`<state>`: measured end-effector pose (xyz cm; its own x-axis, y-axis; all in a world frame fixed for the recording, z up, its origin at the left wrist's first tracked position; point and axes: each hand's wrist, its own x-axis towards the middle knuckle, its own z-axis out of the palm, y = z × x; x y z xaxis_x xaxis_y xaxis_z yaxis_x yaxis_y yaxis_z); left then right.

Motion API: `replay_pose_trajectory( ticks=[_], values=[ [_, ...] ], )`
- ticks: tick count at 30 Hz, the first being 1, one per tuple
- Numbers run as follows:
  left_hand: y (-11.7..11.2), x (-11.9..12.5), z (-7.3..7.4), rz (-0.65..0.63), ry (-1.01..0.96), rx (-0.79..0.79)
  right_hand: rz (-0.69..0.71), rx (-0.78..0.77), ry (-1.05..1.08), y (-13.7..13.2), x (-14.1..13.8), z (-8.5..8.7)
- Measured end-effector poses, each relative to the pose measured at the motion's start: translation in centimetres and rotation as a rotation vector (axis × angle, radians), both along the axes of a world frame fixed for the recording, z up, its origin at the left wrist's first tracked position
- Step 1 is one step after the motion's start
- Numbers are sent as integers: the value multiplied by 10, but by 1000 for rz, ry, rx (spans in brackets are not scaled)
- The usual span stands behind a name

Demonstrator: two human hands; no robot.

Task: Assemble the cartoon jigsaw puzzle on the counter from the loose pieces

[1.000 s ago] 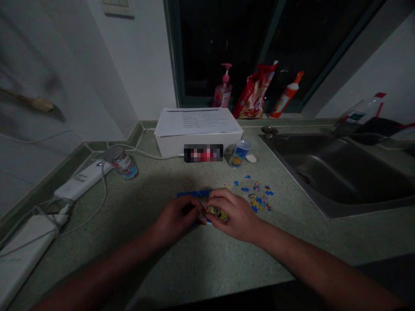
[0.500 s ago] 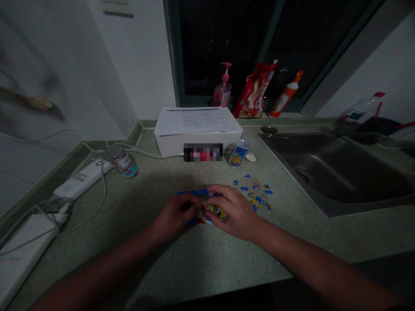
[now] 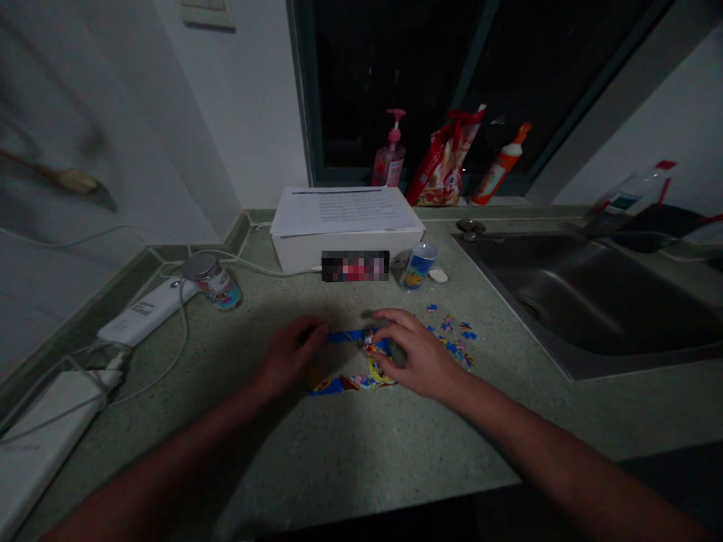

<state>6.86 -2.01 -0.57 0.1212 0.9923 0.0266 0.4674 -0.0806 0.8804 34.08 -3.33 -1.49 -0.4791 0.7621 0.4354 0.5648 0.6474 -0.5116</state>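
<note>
A partly assembled jigsaw puzzle (image 3: pixel 350 385) lies flat on the speckled green countertop (image 3: pixel 316 444), its blue and yellow pieces forming a rough frame around a bare gap. My left hand (image 3: pixel 291 355) rests at its upper left, fingers curled and holding nothing. My right hand (image 3: pixel 412 354) sits at its right side, with the thumb and fingertips close to a small colourful jigsaw piece (image 3: pixel 369 341) and nothing visibly gripped. Several loose jigsaw pieces (image 3: pixel 452 331) lie scattered just beyond my right hand.
Behind the puzzle stand a white box (image 3: pixel 344 252) topped with printed paper, a blue cup (image 3: pixel 419 265) and a lidded can (image 3: pixel 213 281). A steel sink (image 3: pixel 587 301) lies to the right. A white power strip (image 3: pixel 147 312) and cables run along the left.
My hands have moved apart from their close position over the puzzle. More of the puzzle now shows between them, and my right hand has shifted up and to the right.
</note>
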Motion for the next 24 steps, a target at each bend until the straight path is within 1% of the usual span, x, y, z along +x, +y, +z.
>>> replay_pose_trajectory(
  ticks=[3,5,10,19,24],
  values=[
    [12,-10,-3,98,32,15,-6,-60,-53,5,8,-1],
    [16,-13,-3,112,45,4,-9,-85,-95,7,12,0],
    [12,-8,-1,82,73,11,-3,-115,-171,7,15,1],
    [11,-9,-6,71,75,0,28,-142,-202,6,14,1],
    [11,-7,-6,68,57,19,31,-141,-214,6,15,0]
  ],
)
